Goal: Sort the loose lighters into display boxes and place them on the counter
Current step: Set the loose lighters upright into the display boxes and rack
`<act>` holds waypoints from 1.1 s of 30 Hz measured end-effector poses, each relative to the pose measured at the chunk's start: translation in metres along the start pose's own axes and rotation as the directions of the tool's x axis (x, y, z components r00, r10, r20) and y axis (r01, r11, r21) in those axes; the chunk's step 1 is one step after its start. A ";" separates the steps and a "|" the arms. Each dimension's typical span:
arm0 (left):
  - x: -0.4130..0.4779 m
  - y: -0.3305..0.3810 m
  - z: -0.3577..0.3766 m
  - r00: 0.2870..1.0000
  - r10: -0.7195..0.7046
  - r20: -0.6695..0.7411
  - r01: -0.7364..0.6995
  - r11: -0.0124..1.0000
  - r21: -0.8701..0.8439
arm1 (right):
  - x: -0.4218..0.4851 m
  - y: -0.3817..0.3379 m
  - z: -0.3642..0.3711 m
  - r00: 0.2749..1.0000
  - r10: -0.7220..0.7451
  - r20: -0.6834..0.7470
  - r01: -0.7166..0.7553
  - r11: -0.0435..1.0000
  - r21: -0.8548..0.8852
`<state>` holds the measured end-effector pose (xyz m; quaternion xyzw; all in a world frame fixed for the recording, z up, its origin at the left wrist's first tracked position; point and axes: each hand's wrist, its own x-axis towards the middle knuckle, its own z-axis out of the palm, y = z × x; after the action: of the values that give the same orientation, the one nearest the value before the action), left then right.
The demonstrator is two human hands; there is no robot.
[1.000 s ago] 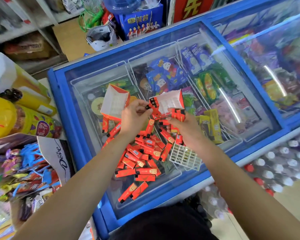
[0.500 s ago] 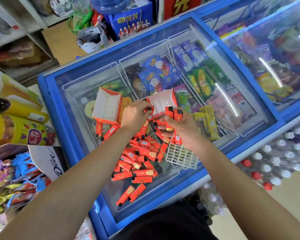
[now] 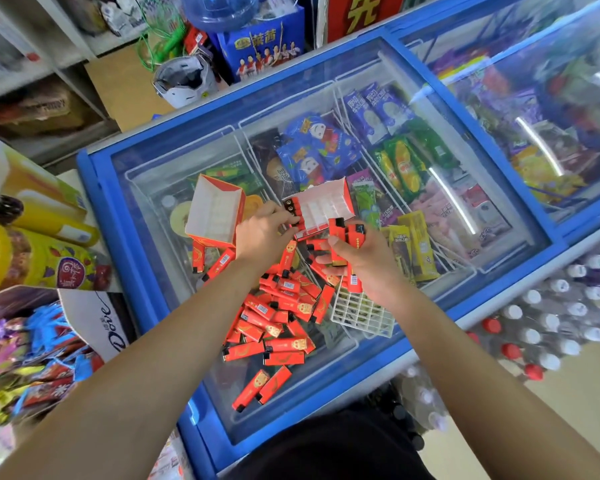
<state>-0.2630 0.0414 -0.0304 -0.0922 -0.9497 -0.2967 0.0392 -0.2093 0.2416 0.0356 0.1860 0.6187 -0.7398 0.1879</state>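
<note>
Head view: a display box [image 3: 323,202], white inside and red outside, sits tilted on the freezer lid [image 3: 160,216] with its open face towards the camera. A few lighters stand with their black caps up in its left corner. The left grip [image 3: 262,233] is clenched on that near-left corner, fingertips pinching at the rim. I cannot tell whether a lighter is also between them. The right grip [image 3: 361,252] is just beside the box's near edge and grasps a bundle of lighters [image 3: 347,233] upright, thumb across their front.

A second box [image 3: 215,209] stands just left of the left grip, tilted and showing only its white cells. Two lighters lean at its base. The loose lighters [image 3: 281,306] lie heaped on the glass below both wrists, from under the boxes towards the lid's near edge. A separate pair [image 3: 262,388] lies closest to that edge, apart from the heap. A white grid insert [image 3: 361,311] lies flat under the right wrist, touching the right side of the heap.

Bare glass stays open at the lid's far left and along its near strip. The blue frame [image 3: 137,271] borders the lid on the left. A Dove carton [image 3: 108,327] and snack packs crowd that side, and capped bottles [image 3: 551,323] stand below the right edge.
</note>
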 end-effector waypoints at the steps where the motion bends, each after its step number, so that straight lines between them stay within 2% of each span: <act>1: 0.001 0.001 -0.002 1.000 -0.005 0.023 0.004 1.000 0.020 | -0.001 0.000 0.001 1.000 -0.002 -0.001 0.002 1.000 -0.006; 3: 0.004 0.004 -0.007 0.998 -0.021 0.065 0.019 0.999 0.030 | -0.001 0.001 0.001 1.000 -0.006 0.003 0.006 1.000 -0.007; 5: 0.005 0.010 -0.013 0.997 -0.019 0.070 0.021 0.999 -0.037 | 0.000 0.002 0.001 1.000 -0.007 0.006 0.007 1.000 -0.007; 8: 0.000 0.024 -0.023 0.998 0.017 0.060 0.003 0.949 -0.315 | 0.001 0.003 0.001 1.000 -0.002 0.005 0.002 1.000 -0.021; 10: -0.003 0.037 -0.034 0.985 0.060 0.163 0.030 0.865 -0.500 | 0.001 0.004 0.002 1.000 0.001 0.018 0.000 0.999 -0.035; 12: -0.004 0.043 -0.041 0.959 0.128 0.253 0.043 0.816 -0.576 | 0.000 0.002 0.003 0.999 0.001 0.042 0.001 0.998 -0.065; 14: -0.005 0.043 -0.045 0.944 0.157 0.290 0.044 0.811 -0.584 | -0.001 0.001 0.003 0.997 0.002 0.079 0.004 0.996 -0.084; 19: -0.002 0.037 -0.049 0.947 0.042 0.318 0.163 0.789 -0.592 | 0.003 -0.006 0.004 0.990 0.013 0.143 0.007 0.991 -0.135; 22: 0.000 0.030 -0.054 0.960 -0.039 0.276 0.208 0.759 -0.617 | 0.009 -0.018 0.004 0.999 -0.031 0.036 0.038 0.975 -0.219; 24: 0.000 0.025 -0.056 0.962 -0.060 0.268 0.218 0.763 -0.609 | 0.018 -0.025 0.002 0.992 -0.115 -0.048 0.093 0.939 -0.330; 27: 0.001 0.018 -0.053 0.960 -0.071 0.271 0.216 0.802 -0.557 | 0.034 -0.037 -0.003 0.982 -0.188 -0.029 0.151 0.863 -0.483; 29: 0.001 0.013 -0.048 0.957 -0.096 0.273 0.233 0.816 -0.529 | 0.045 -0.048 -0.002 0.992 -0.126 0.019 0.120 0.873 -0.473; 31: 0.002 0.009 -0.042 0.957 -0.110 0.269 0.240 0.820 -0.520 | 0.055 -0.059 0.000 0.999 -0.013 0.052 0.031 0.932 -0.360; 33: 0.001 0.006 -0.037 0.956 -0.128 0.266 0.254 0.813 -0.524 | 0.064 -0.066 0.001 0.997 0.033 0.067 -0.009 0.944 -0.331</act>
<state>-0.2620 0.0256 0.0036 -0.0352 -0.8261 -0.5486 -0.1235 -0.2975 0.2483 0.0591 0.1317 0.7249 -0.6298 0.2461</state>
